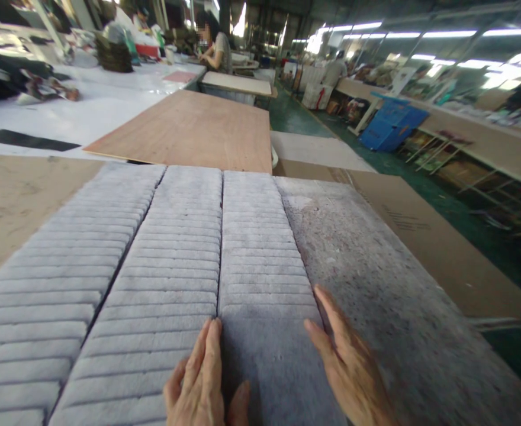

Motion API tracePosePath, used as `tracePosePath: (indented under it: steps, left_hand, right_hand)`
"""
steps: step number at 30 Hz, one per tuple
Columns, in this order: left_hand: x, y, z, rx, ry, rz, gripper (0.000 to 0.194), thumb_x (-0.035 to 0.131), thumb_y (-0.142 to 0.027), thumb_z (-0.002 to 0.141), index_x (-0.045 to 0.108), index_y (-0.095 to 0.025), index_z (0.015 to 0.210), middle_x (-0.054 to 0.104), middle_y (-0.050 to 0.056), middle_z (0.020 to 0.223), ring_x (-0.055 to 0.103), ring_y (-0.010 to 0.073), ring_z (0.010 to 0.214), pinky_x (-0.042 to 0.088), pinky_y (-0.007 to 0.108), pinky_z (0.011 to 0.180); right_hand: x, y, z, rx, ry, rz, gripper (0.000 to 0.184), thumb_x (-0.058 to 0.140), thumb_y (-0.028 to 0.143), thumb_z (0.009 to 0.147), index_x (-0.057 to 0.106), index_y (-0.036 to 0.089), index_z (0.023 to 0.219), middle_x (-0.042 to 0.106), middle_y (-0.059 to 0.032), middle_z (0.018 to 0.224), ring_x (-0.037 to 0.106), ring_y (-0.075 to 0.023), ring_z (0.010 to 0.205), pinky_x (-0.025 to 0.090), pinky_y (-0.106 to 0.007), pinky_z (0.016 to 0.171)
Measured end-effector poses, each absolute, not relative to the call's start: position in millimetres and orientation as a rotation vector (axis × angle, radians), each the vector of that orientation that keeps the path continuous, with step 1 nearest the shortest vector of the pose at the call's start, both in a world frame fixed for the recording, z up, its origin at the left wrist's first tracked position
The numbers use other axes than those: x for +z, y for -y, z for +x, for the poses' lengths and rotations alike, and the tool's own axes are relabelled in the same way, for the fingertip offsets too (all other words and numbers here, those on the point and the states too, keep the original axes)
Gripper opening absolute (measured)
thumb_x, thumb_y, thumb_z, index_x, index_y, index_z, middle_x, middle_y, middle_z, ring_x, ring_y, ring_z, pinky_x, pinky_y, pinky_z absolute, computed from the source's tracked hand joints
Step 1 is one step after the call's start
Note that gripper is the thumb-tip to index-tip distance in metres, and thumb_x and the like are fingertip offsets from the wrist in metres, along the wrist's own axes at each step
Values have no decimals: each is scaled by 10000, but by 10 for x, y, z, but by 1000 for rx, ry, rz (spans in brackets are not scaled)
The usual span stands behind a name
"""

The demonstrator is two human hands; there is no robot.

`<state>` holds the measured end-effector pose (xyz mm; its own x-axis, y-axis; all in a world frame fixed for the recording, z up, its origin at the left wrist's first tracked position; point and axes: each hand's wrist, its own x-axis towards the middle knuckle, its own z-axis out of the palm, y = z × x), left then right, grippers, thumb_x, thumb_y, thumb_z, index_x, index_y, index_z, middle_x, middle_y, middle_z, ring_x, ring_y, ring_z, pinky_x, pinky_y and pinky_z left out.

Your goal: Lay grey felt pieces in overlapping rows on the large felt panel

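Three long rows of overlapping grey, plush-looking fabric pieces run away from me. The left row (56,260) and middle row (171,254) carry on to the bottom of the view. In the right row (260,236), the nearest fabric piece (273,361) lies flat, most of its face showing. My left hand (200,378) rests at its left edge, fingers stretched forward and thumb apart. Along its right edge lies my right hand (349,361), open, the thumb at the piece's border and the other fingers just outside. Both wrists are cut off by the frame.
A speckled grey pad (367,278) lies under the rows, with cardboard (447,236) to its right. Beyond are a plywood board (198,130) and a white table (78,112). A blue bin (389,121) stands right of the aisle. Two people work farther back.
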<state>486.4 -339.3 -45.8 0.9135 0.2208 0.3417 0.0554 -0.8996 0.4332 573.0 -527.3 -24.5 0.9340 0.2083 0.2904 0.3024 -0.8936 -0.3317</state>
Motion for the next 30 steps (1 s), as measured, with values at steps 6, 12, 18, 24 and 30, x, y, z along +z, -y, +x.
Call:
tracePosePath:
  steps: [6,12,18,24,30]
  left_hand:
    - [-473,3415,4893,601,-187,2637,588,346,-290,863,131,-123,1384,492,166,1249,477,230,1137,381,403,830]
    - [-515,3455,4913,642,-232,2662,622,353,-274,848,97,-106,1389,505,175,1234,501,244,1103,372,407,816]
    - [-509,3472,4923,655,-245,2649,634,366,-260,835,100,-107,1390,518,163,1222,507,243,1091,367,394,814]
    - [-533,3450,4895,585,-252,2678,633,385,-253,821,129,-125,1386,504,168,1237,514,245,1076,360,397,811]
    - [-520,3452,4899,576,-248,2692,632,391,-250,814,147,-112,1381,507,177,1229,516,246,1070,361,397,802]
  right_hand:
    - [-141,5327,6148,-433,693,-2624,405,491,356,810,479,192,1181,586,-75,1122,554,-206,1023,464,-355,879]
    - [-44,5291,6412,-121,647,-2639,458,600,339,670,527,191,1097,581,-65,1055,536,-228,996,448,-386,847]
    - [48,5231,6467,32,520,-2646,509,616,330,587,533,209,1074,516,-68,1138,500,-247,1035,407,-398,872]
    - [131,5161,6475,223,308,-2669,526,664,307,530,525,186,1022,572,-59,1022,538,-219,942,425,-344,815]
    - [160,5121,6408,290,-12,-2601,494,670,325,523,532,185,977,640,-44,838,601,-221,759,453,-320,654]
